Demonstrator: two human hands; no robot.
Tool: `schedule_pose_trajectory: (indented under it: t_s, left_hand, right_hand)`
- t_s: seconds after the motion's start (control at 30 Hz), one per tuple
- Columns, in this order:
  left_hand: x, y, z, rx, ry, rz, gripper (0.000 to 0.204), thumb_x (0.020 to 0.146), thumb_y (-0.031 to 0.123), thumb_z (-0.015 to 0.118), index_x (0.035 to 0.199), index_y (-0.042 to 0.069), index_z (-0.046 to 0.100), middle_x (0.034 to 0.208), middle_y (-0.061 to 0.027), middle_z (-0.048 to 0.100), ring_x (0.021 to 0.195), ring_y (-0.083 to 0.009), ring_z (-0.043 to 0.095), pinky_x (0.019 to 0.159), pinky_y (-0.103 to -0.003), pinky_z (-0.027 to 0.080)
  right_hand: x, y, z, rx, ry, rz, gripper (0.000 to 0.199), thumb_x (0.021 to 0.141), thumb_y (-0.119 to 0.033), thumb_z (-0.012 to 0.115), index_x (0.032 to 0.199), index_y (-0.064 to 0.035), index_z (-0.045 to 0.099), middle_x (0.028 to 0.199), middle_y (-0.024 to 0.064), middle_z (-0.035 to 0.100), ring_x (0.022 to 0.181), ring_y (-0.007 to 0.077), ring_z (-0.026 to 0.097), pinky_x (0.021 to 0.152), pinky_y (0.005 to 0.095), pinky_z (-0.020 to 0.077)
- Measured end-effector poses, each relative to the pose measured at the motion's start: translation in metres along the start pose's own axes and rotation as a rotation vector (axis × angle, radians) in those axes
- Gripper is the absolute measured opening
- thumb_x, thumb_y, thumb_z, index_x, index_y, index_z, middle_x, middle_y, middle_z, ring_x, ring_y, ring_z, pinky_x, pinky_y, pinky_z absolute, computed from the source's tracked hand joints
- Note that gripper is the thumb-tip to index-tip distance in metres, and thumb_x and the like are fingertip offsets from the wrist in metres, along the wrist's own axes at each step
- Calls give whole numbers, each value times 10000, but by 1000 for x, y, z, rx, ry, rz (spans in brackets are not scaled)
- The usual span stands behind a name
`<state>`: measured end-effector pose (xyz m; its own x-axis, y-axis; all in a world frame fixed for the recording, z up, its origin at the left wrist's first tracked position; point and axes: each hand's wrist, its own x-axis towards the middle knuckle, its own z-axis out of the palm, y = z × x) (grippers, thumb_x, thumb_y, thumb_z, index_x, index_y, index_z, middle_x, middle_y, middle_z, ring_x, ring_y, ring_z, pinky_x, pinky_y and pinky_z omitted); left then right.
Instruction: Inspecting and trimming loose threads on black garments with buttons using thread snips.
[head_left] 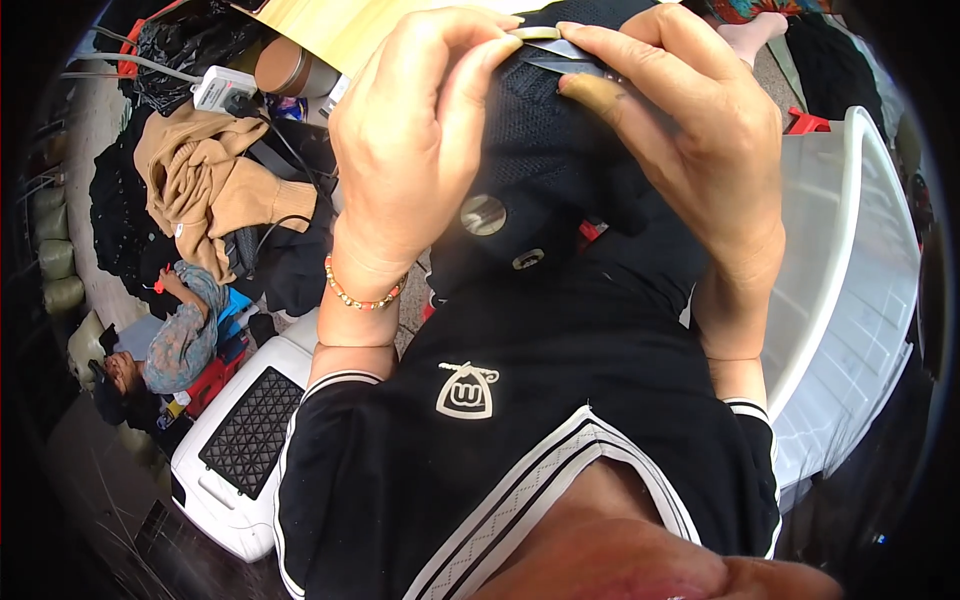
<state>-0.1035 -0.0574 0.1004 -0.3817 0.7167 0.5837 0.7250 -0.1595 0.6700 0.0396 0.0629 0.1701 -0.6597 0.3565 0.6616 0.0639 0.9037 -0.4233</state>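
Note:
My left hand is raised at the top centre, thumb and fingertips pinched on the edge of a pale round button. Opposite it, my right hand holds small metal scissors, their two blades parted and pointing left, close to the button. A tan covering wraps my right thumb. Below both hands a dark navy knitted garment lies over my lap. On it show a large shiny button and a second pale-rimmed button. The scissors' handles are mostly hidden in my right hand.
A translucent white plastic bin stands close on my right. To the left lie a tan sweater, a white power strip and a white case with a black grille. Another person is farther left. A wooden tabletop lies ahead.

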Motion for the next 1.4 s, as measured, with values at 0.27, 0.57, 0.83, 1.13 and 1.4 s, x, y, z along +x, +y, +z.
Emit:
schedule_pose_trajectory:
  t_s: [0.27,0.57,0.83,1.13,1.4]
  left_hand:
    - [43,-3,34,-277,236,446,97,909,-8,600,1000,-38,620,1023,-147,690,871,-190,659,775,-273,513]
    - [-6,8,-23,-321,348,-278,96,987,44,511,1014,-25,571,1012,-123,658,846,-139,642,763,-236,503]
    - [-25,-39,-74,-308,92,-357,271,1016,177,488,1037,-15,678,1112,-119,695,923,-128,650,778,-227,438]
    - [-18,-14,-59,-103,-251,-289,182,914,86,638,1065,12,708,1074,-48,671,957,-98,604,882,-229,457]
    - [-21,-62,-10,-789,375,437,44,855,-3,686,886,-27,707,1009,-109,660,860,-129,615,765,-247,490]
  right_hand:
    - [-4,-5,0,-84,-204,168,237,713,-52,787,937,-20,714,739,77,579,639,224,599,566,316,479]
    - [-18,18,6,82,-220,69,261,780,3,748,1039,-3,712,834,45,576,745,120,543,652,213,412]
    - [-32,17,-5,157,-224,201,302,807,17,736,1094,77,667,903,88,572,833,156,534,757,217,407]
    - [-15,2,1,127,-368,103,344,809,-33,737,1147,4,691,869,66,568,774,138,529,699,219,401]
    - [1,-12,19,45,-445,-25,344,778,-68,757,1119,-47,718,859,51,554,754,145,535,688,238,428]
